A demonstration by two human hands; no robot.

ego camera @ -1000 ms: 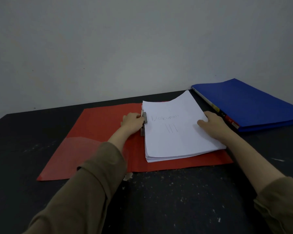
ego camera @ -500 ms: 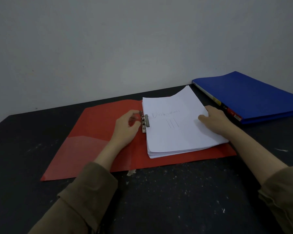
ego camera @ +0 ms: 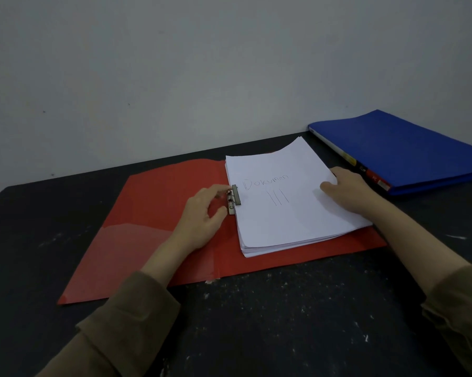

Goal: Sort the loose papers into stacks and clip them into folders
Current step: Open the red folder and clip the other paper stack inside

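Note:
An open red folder [ego camera: 158,213] lies flat on the dark table. A stack of white papers [ego camera: 286,208] sits on its right half, the top sheet handwritten "Dokumen III". A metal clip [ego camera: 234,199] clamps the stack's left edge at the folder's spine. My left hand [ego camera: 203,216] is at the clip, its curled fingertips touching the top of the clip and the thumb at its lower end. My right hand [ego camera: 349,190] rests with relaxed fingers on the right side of the stack, pressing it down.
A closed blue folder [ego camera: 409,151] lies at the back right, close to the papers' far corner, with coloured labels along its spine. A grey wall stands behind the table [ego camera: 283,322]. The table's front is dark and speckled with white marks.
My left hand has pulled back a little from the clip and uncurled, fingers and thumb now flanking it. The clip bar lies down on the paper. My right hand stays on the stack.

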